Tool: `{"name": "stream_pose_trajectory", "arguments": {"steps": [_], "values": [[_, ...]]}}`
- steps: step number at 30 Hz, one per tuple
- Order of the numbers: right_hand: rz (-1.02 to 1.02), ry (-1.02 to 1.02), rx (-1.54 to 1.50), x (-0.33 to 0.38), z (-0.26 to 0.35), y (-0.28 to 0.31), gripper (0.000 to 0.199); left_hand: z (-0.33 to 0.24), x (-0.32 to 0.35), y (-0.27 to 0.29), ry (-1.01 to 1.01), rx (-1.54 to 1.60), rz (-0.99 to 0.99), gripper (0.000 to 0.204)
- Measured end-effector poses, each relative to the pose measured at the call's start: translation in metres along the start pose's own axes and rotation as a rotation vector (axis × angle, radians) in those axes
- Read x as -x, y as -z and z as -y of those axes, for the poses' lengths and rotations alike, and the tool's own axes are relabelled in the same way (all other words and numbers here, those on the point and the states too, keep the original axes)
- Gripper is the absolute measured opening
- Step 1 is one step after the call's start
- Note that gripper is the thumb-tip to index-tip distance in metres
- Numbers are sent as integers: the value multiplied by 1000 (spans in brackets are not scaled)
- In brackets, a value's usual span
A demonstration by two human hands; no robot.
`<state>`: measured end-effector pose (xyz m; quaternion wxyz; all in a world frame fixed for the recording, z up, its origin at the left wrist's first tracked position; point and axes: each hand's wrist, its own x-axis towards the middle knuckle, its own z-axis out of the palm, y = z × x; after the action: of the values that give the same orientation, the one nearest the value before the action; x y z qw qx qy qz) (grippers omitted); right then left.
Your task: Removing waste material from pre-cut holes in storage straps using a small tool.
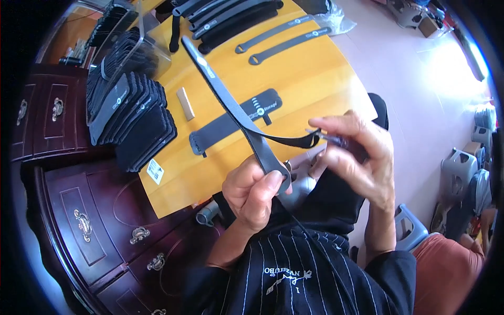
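Observation:
My left hand (249, 194) pinches a long grey fabric strap (226, 94) between thumb and finger, close to its slotted end. The strap runs up and away over the table, and a darker narrow length crosses it and curves toward my right hand (362, 157). Partly curled, my right hand holds a small dark tool (338, 140) whose thin tip meets that dark end; blur hides its exact kind. Beneath the strap, a wide grey wrap (236, 121) with a printed white mark lies flat on the yellow table (315, 89).
Two slotted straps (283, 50) lie at the table's far right, beside a row of stacked straps (231, 21). Folded dark wraps (136, 121) pile up at the left near a clear bin (155, 50). A beige strip (185, 104) lies between. Dark wooden drawers (84, 226) stand left.

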<state>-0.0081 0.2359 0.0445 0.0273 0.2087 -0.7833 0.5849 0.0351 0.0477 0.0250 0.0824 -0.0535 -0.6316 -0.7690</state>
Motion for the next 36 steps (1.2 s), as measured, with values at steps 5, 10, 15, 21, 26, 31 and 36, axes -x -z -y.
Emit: {"name": "stream_pose_trajectory", "arguments": {"steps": [5,10,15,21,26,31,36], "values": [[-90,-150,-268,17,5,-20,76,-10,-9,-8,56,96,-58,21],[-6,-120,-369,10,8,-30,66,-11,-9,-7,84,96,-68,20],[31,-118,-525,-9,8,-35,42,-13,-7,-2,181,115,62,17],[-104,-134,-509,-27,-2,-40,11,-8,-3,14,125,52,394,22],[-771,-263,-95,-78,-101,84,21,-14,12,19,80,33,796,23],[-1088,-63,570,-59,-129,158,25,0,28,56,179,219,482,16],[-658,102,1169,-70,-105,66,13,10,11,49,89,210,260,23]]}}
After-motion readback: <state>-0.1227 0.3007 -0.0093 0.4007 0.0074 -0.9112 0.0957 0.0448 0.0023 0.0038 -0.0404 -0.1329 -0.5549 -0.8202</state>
